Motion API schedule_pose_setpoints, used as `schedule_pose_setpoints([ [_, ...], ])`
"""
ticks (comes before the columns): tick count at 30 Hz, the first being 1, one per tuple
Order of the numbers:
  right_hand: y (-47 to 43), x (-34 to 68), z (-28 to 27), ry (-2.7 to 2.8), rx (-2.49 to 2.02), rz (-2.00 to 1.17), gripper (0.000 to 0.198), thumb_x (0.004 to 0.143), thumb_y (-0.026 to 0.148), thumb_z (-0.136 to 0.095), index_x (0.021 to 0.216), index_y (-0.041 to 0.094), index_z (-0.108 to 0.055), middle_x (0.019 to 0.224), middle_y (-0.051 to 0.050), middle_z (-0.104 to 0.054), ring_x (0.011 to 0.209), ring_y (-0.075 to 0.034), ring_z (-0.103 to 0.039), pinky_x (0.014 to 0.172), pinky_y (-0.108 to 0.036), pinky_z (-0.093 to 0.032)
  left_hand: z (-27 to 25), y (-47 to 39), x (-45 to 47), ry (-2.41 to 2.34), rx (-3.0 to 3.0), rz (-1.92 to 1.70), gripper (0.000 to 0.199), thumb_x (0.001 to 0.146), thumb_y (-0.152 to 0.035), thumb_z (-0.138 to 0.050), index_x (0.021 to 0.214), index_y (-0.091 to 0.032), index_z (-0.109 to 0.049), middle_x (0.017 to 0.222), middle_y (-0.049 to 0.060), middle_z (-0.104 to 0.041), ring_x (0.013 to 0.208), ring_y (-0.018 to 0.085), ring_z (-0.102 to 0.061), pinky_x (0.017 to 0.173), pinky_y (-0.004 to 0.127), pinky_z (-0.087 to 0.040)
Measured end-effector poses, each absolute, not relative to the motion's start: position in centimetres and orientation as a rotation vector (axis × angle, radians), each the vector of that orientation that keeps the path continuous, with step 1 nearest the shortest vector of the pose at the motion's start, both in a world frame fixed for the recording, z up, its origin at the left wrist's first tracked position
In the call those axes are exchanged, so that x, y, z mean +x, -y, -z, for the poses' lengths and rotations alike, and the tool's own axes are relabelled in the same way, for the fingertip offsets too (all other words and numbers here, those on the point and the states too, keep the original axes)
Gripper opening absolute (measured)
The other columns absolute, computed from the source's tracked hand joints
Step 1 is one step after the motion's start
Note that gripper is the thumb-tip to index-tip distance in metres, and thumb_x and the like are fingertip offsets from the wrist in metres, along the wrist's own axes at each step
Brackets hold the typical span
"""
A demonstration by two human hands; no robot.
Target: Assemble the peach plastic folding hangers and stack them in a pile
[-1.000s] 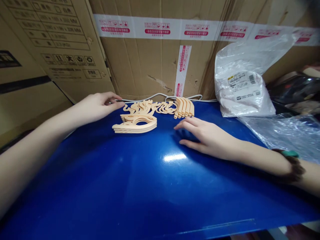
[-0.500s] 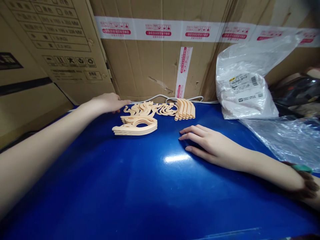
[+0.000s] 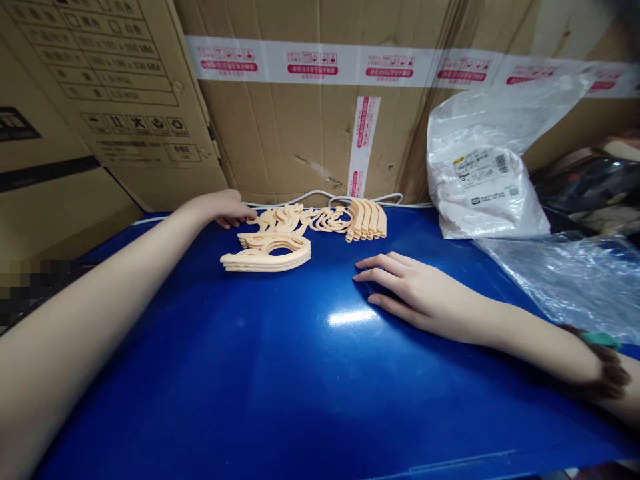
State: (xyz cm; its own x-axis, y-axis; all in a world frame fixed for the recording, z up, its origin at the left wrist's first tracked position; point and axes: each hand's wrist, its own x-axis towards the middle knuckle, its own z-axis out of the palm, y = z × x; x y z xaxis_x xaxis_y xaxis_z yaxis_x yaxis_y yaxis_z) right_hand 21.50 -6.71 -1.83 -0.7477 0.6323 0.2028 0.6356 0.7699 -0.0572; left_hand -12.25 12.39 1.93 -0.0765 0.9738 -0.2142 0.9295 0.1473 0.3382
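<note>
My left hand (image 3: pixel 223 207) reaches to the back left of the blue table, its fingers loosely bent and slightly apart. Its fingertips are at the edge of a row of cream plastic hanger hooks (image 3: pixel 285 219); whether they touch is hard to tell. Just in front of the hooks lies a stack of cream curved hanger pieces (image 3: pixel 270 259) with a round opening. Several cream hanger arms (image 3: pixel 367 219) stand side by side at the right end of the row. My right hand (image 3: pixel 407 287) rests on the table to the right, fingers spread, holding nothing.
Cardboard boxes (image 3: pixel 300 133) wall off the back and left of the blue table (image 3: pixel 280 387). A white plastic bag (image 3: pixel 485 180) with a label stands at back right, and clear plastic film (image 3: pixel 565 280) lies before it. A white cable (image 3: pixel 310 195) runs behind the hanger parts.
My left hand's fingers have bent downward beside the hooks, from a more stretched pose. My right hand has stayed in place; the whole view has shifted slightly.
</note>
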Motion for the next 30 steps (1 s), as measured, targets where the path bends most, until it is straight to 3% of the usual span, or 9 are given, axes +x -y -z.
schedule_pose_setpoints([
  [5, 6.8, 21.5, 1.9, 2.760, -1.008, 0.057, 0.037, 0.101, 0.034, -0.037, 0.126, 0.016, -0.056, 0.131, -0.013, -0.054, 0.113, -0.024, -0.055, 0.098, -0.043, -0.047, -4.6, -10.4, -12.5, -2.039, 1.873, -0.425, 0.027, 0.076, -0.030, -0.061, 0.083, -0.005, -0.067, 0.065, 0.006, -0.063, 0.072, 0.017, -0.060, 0.068, 0.031, -0.052],
  [9, 7.0, 21.5, 2.0, 2.762, -1.013, 0.044, 0.037, 0.101, 0.035, -0.037, 0.127, 0.017, -0.056, 0.132, -0.013, -0.054, 0.113, -0.025, -0.055, 0.099, -0.045, -0.046, -8.2, -8.6, -12.5, -2.010, 1.911, -0.660, 0.032, 0.082, -0.026, -0.057, 0.102, -0.001, -0.064, 0.081, 0.008, -0.064, 0.072, 0.012, -0.054, 0.075, 0.031, -0.051],
  [11, 7.1, 21.5, 2.0, 2.742, -1.014, -0.021, 0.035, 0.100, 0.034, -0.040, 0.127, 0.019, -0.056, 0.132, -0.012, -0.054, 0.115, -0.025, -0.055, 0.100, -0.045, -0.045, -9.8, -7.6, -11.9, -1.827, 1.957, -0.746, 0.034, 0.084, -0.031, -0.058, 0.106, -0.006, -0.065, 0.091, 0.007, -0.065, 0.073, 0.009, -0.053, 0.076, 0.027, -0.049],
  [15, 7.3, 21.3, 1.8, 2.440, -1.102, -0.413, 0.035, 0.094, 0.040, -0.053, 0.124, 0.022, -0.057, 0.126, -0.008, -0.060, 0.117, -0.024, -0.054, 0.101, -0.042, -0.044, -10.8, -5.0, -8.4, -1.378, 2.057, -0.703, 0.030, 0.077, -0.038, -0.069, 0.094, -0.013, -0.072, 0.090, 0.004, -0.066, 0.078, 0.012, -0.056, 0.069, 0.025, -0.045],
  [20, 7.1, 21.1, 1.2, 1.926, -1.166, -1.025, 0.035, 0.090, 0.048, -0.058, 0.111, 0.021, -0.065, 0.105, -0.005, -0.071, 0.098, -0.022, -0.064, 0.090, -0.037, -0.047, -8.2, -1.4, -1.6, -1.197, 2.076, -0.354, 0.017, 0.075, -0.030, -0.068, 0.086, -0.020, -0.073, 0.088, 0.003, -0.069, 0.081, 0.018, -0.064, 0.062, 0.027, -0.046],
  [26, 7.2, 20.8, 1.2, 1.722, -1.137, -1.291, 0.024, 0.083, 0.041, -0.068, 0.088, 0.018, -0.068, 0.087, -0.003, -0.072, 0.078, -0.015, -0.065, 0.076, -0.028, -0.048, -5.6, 0.8, 1.8, -1.066, 2.214, -0.241, 0.015, 0.075, -0.032, -0.063, 0.084, -0.024, -0.072, 0.082, 0.001, -0.068, 0.075, 0.016, -0.062, 0.050, 0.023, -0.040],
  [30, 7.0, 21.0, 1.4, 1.734, -1.168, -1.265, 0.026, 0.083, 0.043, -0.068, 0.081, 0.018, -0.066, 0.078, -0.002, -0.069, 0.067, -0.014, -0.060, 0.066, -0.027, -0.044, -6.4, 0.0, 0.9, -1.141, 2.252, -0.280, 0.031, 0.077, -0.050, -0.061, 0.088, -0.023, -0.073, 0.083, 0.002, -0.066, 0.078, 0.018, -0.061, 0.054, 0.024, -0.040],
])
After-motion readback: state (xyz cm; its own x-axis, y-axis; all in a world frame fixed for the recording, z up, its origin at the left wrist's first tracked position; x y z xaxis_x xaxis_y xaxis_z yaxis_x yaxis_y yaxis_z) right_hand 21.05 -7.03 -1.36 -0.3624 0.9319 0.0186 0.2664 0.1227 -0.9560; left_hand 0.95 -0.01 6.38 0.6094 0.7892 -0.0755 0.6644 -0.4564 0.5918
